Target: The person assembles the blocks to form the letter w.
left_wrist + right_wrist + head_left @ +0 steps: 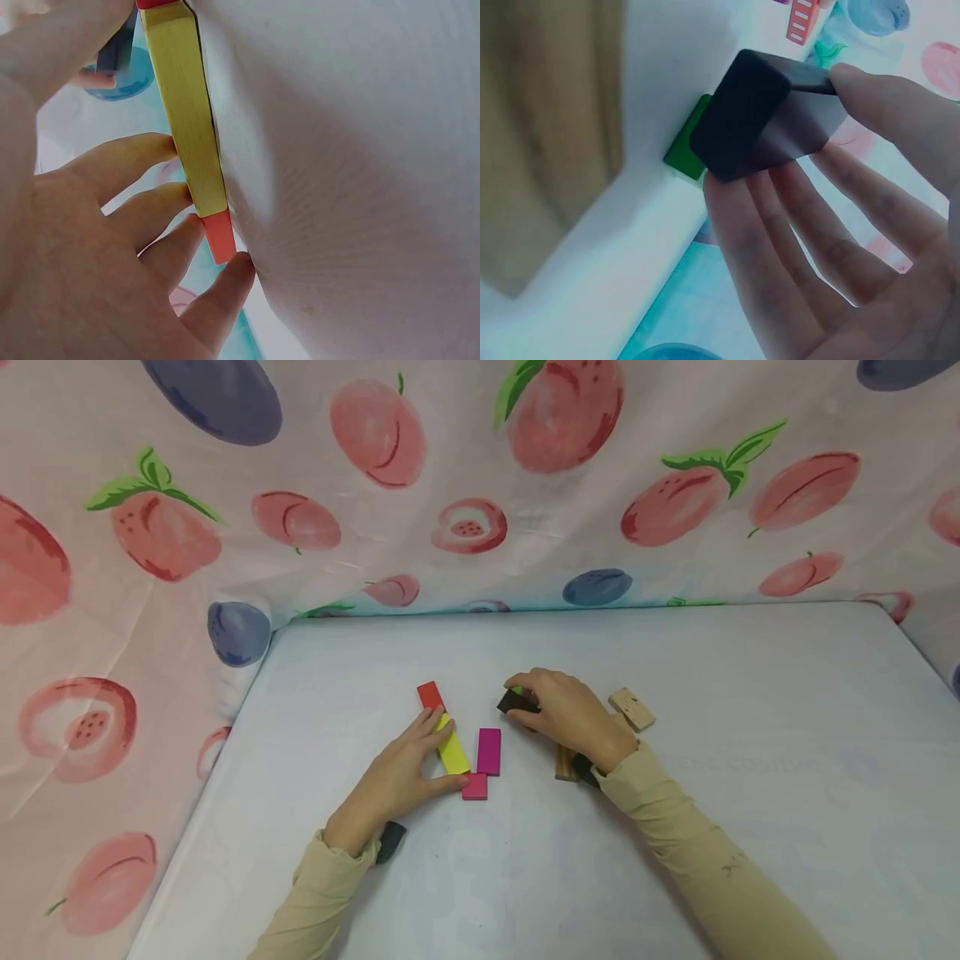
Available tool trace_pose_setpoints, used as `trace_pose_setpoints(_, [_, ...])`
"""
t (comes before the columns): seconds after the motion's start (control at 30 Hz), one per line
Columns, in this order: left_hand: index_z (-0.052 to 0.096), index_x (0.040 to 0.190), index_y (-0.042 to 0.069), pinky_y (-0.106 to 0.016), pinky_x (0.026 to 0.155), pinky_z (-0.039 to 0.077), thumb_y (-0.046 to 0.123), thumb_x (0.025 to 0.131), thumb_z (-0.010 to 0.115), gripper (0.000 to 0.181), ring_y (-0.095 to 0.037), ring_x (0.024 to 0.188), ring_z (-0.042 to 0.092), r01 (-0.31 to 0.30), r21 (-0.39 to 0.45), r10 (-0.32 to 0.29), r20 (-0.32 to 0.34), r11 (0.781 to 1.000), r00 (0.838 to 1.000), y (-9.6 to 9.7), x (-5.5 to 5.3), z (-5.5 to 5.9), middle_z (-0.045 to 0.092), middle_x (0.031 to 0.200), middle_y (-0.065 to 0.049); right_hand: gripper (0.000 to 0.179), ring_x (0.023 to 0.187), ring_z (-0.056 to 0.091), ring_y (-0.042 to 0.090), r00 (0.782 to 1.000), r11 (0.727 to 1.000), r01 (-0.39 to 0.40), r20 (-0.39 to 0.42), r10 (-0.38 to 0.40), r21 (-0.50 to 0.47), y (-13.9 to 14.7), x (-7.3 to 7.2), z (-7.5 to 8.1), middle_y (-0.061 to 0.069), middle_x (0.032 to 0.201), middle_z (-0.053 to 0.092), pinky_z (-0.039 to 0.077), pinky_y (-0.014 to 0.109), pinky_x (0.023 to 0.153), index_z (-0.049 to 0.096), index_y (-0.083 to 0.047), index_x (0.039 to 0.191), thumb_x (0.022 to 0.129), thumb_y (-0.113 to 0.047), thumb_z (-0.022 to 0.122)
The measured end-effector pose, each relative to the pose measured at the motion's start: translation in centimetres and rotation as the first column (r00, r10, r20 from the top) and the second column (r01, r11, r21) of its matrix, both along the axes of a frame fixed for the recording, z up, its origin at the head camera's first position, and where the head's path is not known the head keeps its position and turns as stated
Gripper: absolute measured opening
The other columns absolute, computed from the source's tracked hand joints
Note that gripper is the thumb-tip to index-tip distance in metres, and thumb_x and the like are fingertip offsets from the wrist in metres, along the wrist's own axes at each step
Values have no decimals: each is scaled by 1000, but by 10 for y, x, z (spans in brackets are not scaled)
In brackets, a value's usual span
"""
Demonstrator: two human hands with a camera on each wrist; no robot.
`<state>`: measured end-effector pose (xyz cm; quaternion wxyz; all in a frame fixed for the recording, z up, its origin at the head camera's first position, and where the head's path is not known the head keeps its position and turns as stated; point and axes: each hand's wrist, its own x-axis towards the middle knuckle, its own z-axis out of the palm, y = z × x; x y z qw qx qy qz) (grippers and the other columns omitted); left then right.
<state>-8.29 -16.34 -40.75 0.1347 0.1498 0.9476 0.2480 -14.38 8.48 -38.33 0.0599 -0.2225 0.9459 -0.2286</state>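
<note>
My left hand (397, 768) rests along a row of blocks with its fingers fairly straight. Its fingertips touch the side of a yellow block (454, 753) and reach to a red block (430, 694) at the far end. The thumb tip lies at a small pink block (475, 788) at the near end. A magenta block (489, 750) stands beside the yellow one, just beyond the pink. My right hand (566, 710) pinches a black block (757, 112) between thumb and fingers, tilted. A green block (686, 142) shows partly behind the black one.
A pale wooden block (632, 708) lies right of my right hand. A striped brown block (565, 763) is partly hidden under the right wrist. Fruit-printed cloth (465, 460) hangs behind and left of the white table (750, 827).
</note>
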Motion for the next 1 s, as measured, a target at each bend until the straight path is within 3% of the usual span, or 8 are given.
trace_pose_setpoints(0.4, [43,151,15,-52,117,31,52,80,78,87,-22,154,12,-11,-1,11,12,1000,1000,-1,-1,-1,21,165,0,39,91,65,24,998,998,46,47,-44,-46,-16,-7,4,10,100,71,57,39,83,67,-9,123,89,-26,76])
trace_pose_setpoints(0.67, [44,150,14,-53,117,31,51,80,78,87,-23,154,13,-6,8,6,6,1000,1000,-1,-1,0,22,165,-1,39,88,68,22,999,996,43,34,-41,-84,-22,-15,0,11,98,73,58,36,79,68,-6,121,88,-25,76])
trace_pose_setpoints(1.0, [44,150,15,-53,117,31,50,80,79,86,-23,154,13,-5,4,5,3,1000,1000,-1,-2,-2,22,165,-1,40,89,67,21,994,994,69,91,-61,-88,-33,-20,-4,12,99,73,59,34,78,67,-4,121,89,-25,76])
